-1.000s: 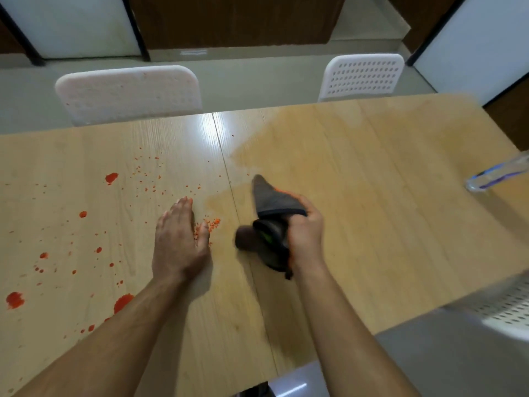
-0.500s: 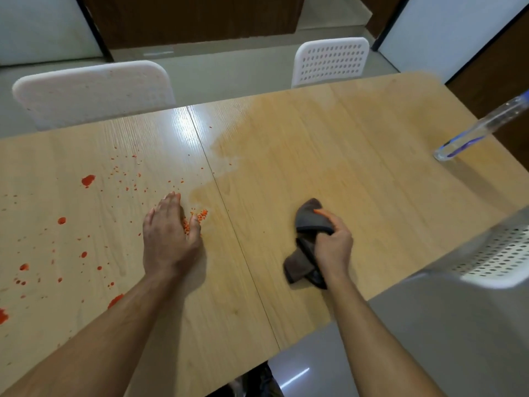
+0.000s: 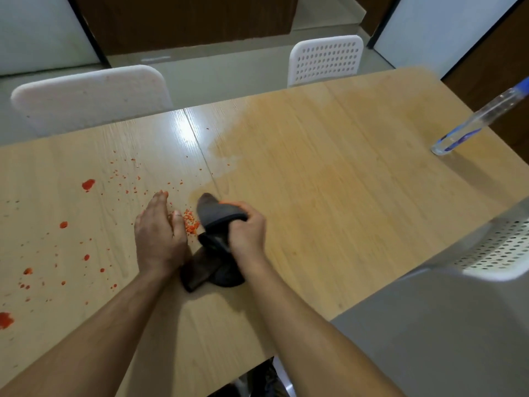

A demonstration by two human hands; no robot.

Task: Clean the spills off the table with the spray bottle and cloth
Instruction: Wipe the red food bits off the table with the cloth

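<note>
Right hand grips the cloth on the wooden table (red spills leftward), left hand flat.

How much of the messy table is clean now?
About half. The right half of the table looks wiped and damp, with the spray bottle standing there. In hand: the right hand grips the dark cloth beside a pile of red crumbs, which the flat left hand fences in. Left: the red spots across the left half.
</note>
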